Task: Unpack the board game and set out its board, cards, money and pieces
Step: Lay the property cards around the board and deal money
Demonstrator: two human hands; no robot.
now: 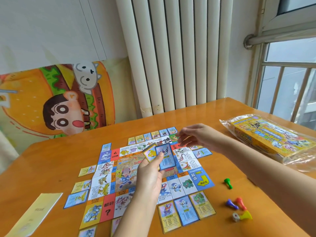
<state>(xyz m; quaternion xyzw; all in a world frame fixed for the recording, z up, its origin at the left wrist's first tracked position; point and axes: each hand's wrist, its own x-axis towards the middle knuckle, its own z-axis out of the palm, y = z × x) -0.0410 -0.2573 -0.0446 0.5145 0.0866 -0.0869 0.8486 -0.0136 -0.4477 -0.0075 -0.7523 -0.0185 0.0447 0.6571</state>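
Orange table point(42, 159) under game board point(123, 168), white radiator point(171, 57) behind, barred window point(287, 86) right

board point(102, 182) blue corner point(195, 175): 起点 2000元 | yellow arrow point(203, 181): 由此去 | near red square point(107, 208): 机会 ? | far red square point(115, 153): ?

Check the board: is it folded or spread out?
Spread out. The board lies flat on the table, squares visible along all four sides, with cards laid around its edges.

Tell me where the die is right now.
In the head view the die lies on the table at lower right, right beside the yellow pawn, just below the purple pawn and red pawn, right of the board.
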